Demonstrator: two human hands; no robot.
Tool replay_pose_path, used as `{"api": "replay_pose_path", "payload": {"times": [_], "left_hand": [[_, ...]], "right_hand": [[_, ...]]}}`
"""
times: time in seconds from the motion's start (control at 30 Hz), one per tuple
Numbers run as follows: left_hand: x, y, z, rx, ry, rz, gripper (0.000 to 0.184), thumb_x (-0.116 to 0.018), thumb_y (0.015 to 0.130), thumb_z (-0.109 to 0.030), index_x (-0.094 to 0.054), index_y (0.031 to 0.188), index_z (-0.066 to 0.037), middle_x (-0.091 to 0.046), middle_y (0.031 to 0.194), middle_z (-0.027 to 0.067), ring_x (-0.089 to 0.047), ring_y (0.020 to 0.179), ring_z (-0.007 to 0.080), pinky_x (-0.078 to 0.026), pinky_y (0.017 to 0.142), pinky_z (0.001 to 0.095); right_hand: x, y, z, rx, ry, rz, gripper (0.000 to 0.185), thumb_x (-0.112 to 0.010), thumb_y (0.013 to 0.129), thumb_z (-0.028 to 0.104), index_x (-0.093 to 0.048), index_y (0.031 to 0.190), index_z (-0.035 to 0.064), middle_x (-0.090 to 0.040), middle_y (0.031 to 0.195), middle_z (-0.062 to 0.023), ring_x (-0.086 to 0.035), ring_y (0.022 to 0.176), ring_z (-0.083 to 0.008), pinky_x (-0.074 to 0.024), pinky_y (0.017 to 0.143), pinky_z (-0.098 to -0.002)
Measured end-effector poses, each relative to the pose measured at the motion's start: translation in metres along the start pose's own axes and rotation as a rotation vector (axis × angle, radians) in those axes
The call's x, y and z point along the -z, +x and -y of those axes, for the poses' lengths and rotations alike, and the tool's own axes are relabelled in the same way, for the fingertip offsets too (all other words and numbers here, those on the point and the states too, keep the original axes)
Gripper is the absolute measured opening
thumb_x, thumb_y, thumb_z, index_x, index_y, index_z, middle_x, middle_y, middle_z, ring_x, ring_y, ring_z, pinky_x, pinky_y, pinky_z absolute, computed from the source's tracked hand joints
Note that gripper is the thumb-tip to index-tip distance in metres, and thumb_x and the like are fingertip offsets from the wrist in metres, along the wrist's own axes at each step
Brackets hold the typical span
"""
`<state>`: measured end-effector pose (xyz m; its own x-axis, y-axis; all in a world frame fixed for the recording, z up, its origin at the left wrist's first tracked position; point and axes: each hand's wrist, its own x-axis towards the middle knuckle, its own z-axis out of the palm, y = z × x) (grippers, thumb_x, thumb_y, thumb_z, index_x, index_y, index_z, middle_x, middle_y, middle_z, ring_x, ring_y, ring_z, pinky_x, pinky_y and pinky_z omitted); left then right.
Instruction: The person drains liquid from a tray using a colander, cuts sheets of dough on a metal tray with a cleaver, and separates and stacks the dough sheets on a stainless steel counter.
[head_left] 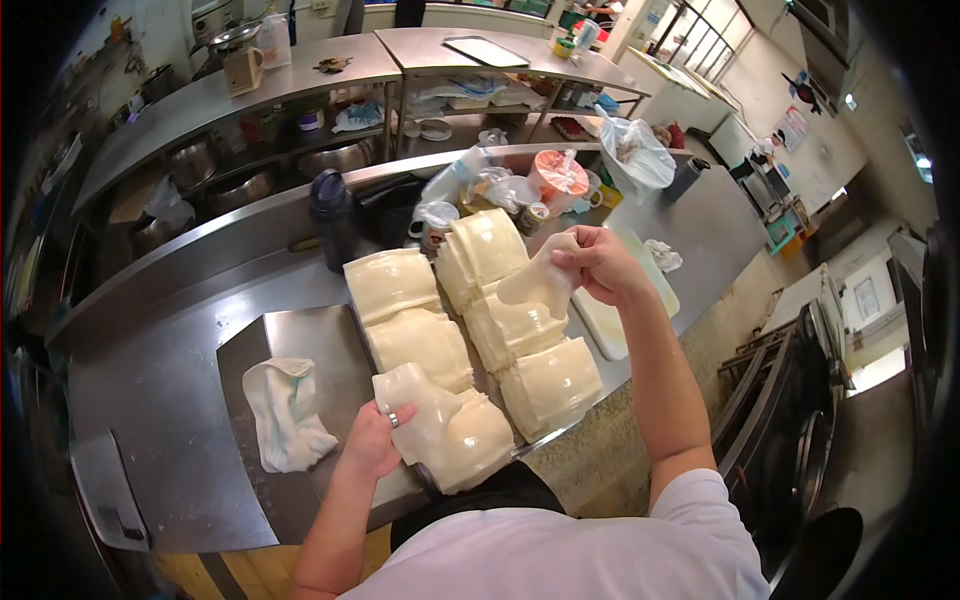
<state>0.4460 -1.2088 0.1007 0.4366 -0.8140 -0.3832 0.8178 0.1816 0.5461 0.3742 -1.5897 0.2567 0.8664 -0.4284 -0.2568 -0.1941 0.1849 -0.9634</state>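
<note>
My right hand (606, 266) pinches the edge of a thin, pale dough sheet (545, 280), which hangs down over the right-hand row of stacks. Lower down, my left hand (374, 440) grips another dough sheet (415, 400) between thumb and fingers, at the near stack of the left row. Several piles of creamy, shiny sheets, such as the far-left stack (392, 283) and the near-right stack (553, 383), stand in two rows on a metal tray (548, 436). Whether each hand has one layer or more, I cannot tell.
A crumpled white cloth (287, 415) lies left on the steel table (160, 400). Behind the stacks stand a dark bottle (330, 215), a mug (436, 226), an orange-red tub (560, 178) and a plastic bag (637, 160). A white board (600, 325) is at the right.
</note>
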Motion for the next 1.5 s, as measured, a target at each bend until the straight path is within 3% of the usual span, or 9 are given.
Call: {"api": "replay_pose_path", "payload": {"times": [0.37, 0.57, 0.73, 0.9, 1.0, 1.1, 1.3, 1.4, 1.5], "left_hand": [[-0.096, 0.052, 0.03, -0.035, 0.185, -0.045, 0.029, -0.062, 0.096, -0.003, -0.06, 0.125, 0.002, -0.069, 0.117, 0.0113, -0.068, 0.103, 0.0241, -0.055, 0.091, 0.0381], [-0.139, 0.119, 0.037, -0.247, 0.597, -0.197, 0.021, -0.058, 0.098, -0.002, -0.063, 0.118, 0.003, -0.07, 0.109, 0.0092, -0.067, 0.097, 0.0204, -0.054, 0.087, 0.035], [-0.189, 0.169, 0.033, -0.348, 1.393, -0.537, 0.023, -0.059, 0.09, -0.011, -0.059, 0.102, 0.009, -0.068, 0.101, 0.0302, -0.069, 0.097, 0.0367, -0.054, 0.081, 0.0454], [-0.216, 0.242, 0.099, -0.207, 1.739, -0.486, 0.041, -0.059, 0.09, -0.014, -0.052, 0.121, 0.012, -0.067, 0.099, 0.0333, -0.066, 0.1, 0.0455, -0.053, 0.088, 0.0498], [-0.211, 0.252, 0.149, -0.651, 2.198, -0.664, 0.055, -0.061, 0.092, -0.018, -0.045, 0.134, 0.013, -0.066, 0.108, 0.0336, -0.066, 0.103, 0.0475, -0.052, 0.092, 0.0496], [-0.247, 0.22, 0.131, -0.409, 2.053, -0.445, 0.065, -0.065, 0.093, -0.026, -0.042, 0.138, 0.015, -0.059, 0.127, 0.0349, -0.061, 0.117, 0.0451, -0.048, 0.101, 0.0488], [-0.249, 0.181, 0.136, 0.219, 0.246, 0.013, 0.087, -0.052, 0.096, -0.064, -0.042, 0.142, 0.009, -0.05, 0.144, 0.0271, -0.051, 0.134, 0.0351, -0.043, 0.108, 0.0463], [-0.229, 0.185, 0.14, 0.18, -0.293, 0.318, 0.097, -0.038, 0.094, -0.076, -0.04, 0.145, 0.007, -0.051, 0.145, 0.0229, -0.052, 0.133, 0.0339, -0.043, 0.109, 0.0471], [-0.223, 0.171, 0.119, 0.154, -0.292, 0.289, 0.1, -0.034, 0.094, -0.077, -0.037, 0.148, 0.008, -0.049, 0.147, 0.0219, -0.049, 0.135, 0.0345, -0.038, 0.114, 0.0475]], "right_hand": [[0.122, -0.05, -0.016, 0.029, 0.047, 0.03, 0.016, -0.075, 0.086, 0.001, -0.066, 0.099, 0.0004, -0.069, 0.092, -0.0047, -0.067, 0.081, -0.0143, -0.0566, 0.072, -0.0307], [0.187, -0.062, -0.025, 0.016, -0.006, 0.105, 0.015, -0.077, 0.084, 0.001, -0.067, 0.096, 0.0012, -0.069, 0.089, -0.0041, -0.066, 0.078, -0.0129, -0.0554, 0.067, -0.0295], [0.222, -0.07, -0.029, -0.019, -0.013, 0.171, 0.017, -0.078, 0.082, 0.002, -0.067, 0.095, 0.0007, -0.07, 0.087, -0.0049, -0.067, 0.075, -0.0131, -0.0562, 0.064, -0.0297], [0.245, -0.068, -0.04, -0.067, -0.048, 0.204, 0.017, -0.078, 0.081, 0.001, -0.067, 0.095, -0.0001, -0.07, 0.087, -0.0054, -0.067, 0.075, -0.0129, -0.0559, 0.065, -0.0296], [0.247, -0.065, -0.042, -0.059, -0.079, 0.198, 0.017, -0.078, 0.081, 0.002, -0.068, 0.094, -0.0007, -0.07, 0.085, -0.005, -0.067, 0.074, -0.0127, -0.0546, 0.063, -0.0288], [0.247, -0.061, -0.045, -0.039, -0.139, 0.212, 0.016, -0.078, 0.081, 0.002, -0.068, 0.094, -0.0001, -0.07, 0.084, -0.004, -0.066, 0.073, -0.0119, -0.0537, 0.063, -0.0282], [0.196, -0.067, -0.02, 0.179, -0.608, 0.195, 0.013, -0.075, 0.083, 0.005, -0.068, 0.093, -0.0004, -0.071, 0.081, -0.008, -0.067, 0.071, -0.0137, -0.0531, 0.064, -0.0307], [0.149, -0.08, -0.036, 0.422, -0.945, 0.217, 0.013, -0.073, 0.082, 0.009, -0.067, 0.091, 0.0017, -0.071, 0.083, -0.0149, -0.07, 0.071, -0.0285, -0.0555, 0.066, -0.0373], [0.096, -0.11, -0.066, 0.544, -1.131, 0.288, 0.013, -0.072, 0.081, 0.012, -0.068, 0.089, 0.0036, -0.071, 0.088, -0.0167, -0.069, 0.078, -0.0378, -0.0572, 0.07, -0.042]]}}
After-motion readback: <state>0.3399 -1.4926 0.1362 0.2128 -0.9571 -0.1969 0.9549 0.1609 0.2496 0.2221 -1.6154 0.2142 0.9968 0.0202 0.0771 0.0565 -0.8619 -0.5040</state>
